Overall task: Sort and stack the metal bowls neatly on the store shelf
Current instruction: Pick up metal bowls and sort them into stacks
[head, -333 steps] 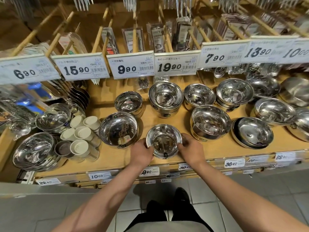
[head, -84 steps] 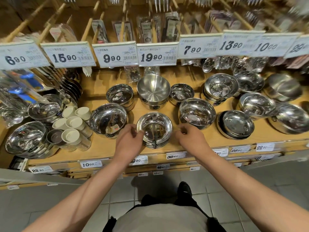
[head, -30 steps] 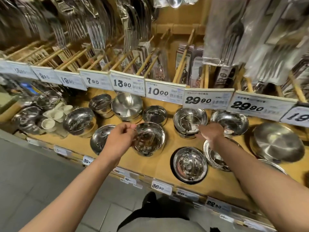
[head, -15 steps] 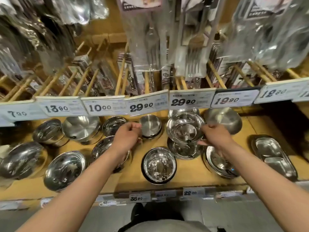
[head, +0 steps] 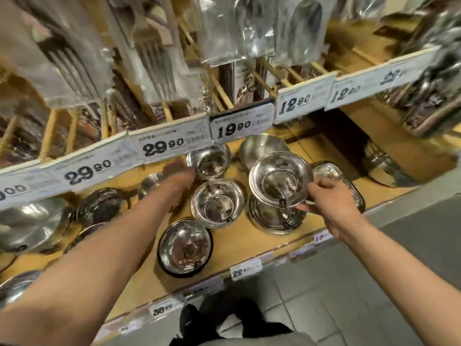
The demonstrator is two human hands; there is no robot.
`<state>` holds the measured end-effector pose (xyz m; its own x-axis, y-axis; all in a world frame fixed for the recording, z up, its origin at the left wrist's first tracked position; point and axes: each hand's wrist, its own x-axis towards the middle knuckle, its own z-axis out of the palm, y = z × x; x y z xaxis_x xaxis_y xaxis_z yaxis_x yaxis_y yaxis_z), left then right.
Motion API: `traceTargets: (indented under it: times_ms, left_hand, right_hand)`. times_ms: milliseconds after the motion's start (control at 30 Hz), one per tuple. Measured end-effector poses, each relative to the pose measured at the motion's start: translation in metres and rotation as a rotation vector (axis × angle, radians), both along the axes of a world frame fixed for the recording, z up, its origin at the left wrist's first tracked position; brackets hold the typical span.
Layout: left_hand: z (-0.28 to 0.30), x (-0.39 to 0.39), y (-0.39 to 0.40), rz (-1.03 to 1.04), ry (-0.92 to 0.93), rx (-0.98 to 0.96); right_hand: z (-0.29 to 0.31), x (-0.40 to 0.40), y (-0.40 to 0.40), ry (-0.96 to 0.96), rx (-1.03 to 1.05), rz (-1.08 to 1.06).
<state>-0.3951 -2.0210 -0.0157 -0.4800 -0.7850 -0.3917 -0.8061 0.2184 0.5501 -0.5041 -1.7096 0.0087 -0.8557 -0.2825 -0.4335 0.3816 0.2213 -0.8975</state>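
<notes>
Above the shelf [head: 249, 245], right hand [head: 334, 206] fingers grip a bowl [head: 280, 182]; left hand [head: 178, 178] too blurred to tell.

On the shelf [head: 252, 242] a bowl [head: 217, 202] sits mid-row, another [head: 209, 161] behind it and a third [head: 185, 246] before it at the front edge. Right of these the right hand [head: 333, 204] holds a bowl [head: 280, 182] above a stack [head: 275, 219]; a tray [head: 331, 174] lies right of that. The left hand [head: 178, 177] is blurred, left of the rear bowl. Price tags [head: 164, 143] hang above
</notes>
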Motion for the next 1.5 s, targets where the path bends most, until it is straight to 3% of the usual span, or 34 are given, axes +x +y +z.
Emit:
traceTargets:
  times_ms: [167,367,667,833,967,1067,1167,1500]
  left_hand:
    - [-0.018,-0.021,-0.005,-0.045,-0.117,-0.144]
    - [-0.035,-0.03,-0.004,-0.018,-0.167,-0.081]
    - [-0.007,-0.025,-0.002,0.286,0.178,0.25]
    - [0.02,-0.005,0.002,0.317,0.212,0.35]
    - [0.03,0.023,0.002,0.289,0.135,0.321]
    - [0.032,0.041,0.005,0.326,0.207,0.409]
    - [0.033,0.063,0.007,0.341,0.209,0.339]
    - [0.072,0.162,0.041,0.43,0.522,0.308]
  right_hand:
    - [-0.001,0.006,-0.003,-0.004,-0.053,0.011]
    - [-0.01,0.008,0.0,-0.038,-0.045,0.018]
    - [-0.009,-0.012,0.02,-0.101,-0.032,-0.061]
    - [-0.01,-0.023,0.025,-0.135,-0.028,-0.09]
    - [-0.01,-0.024,0.019,-0.162,-0.014,-0.053]
    - [-0.007,-0.02,0.009,-0.181,-0.031,0.011]
    - [-0.002,-0.012,-0.003,-0.187,-0.047,0.047]
    - [0.021,0.017,-0.057,-0.145,-0.072,0.304]
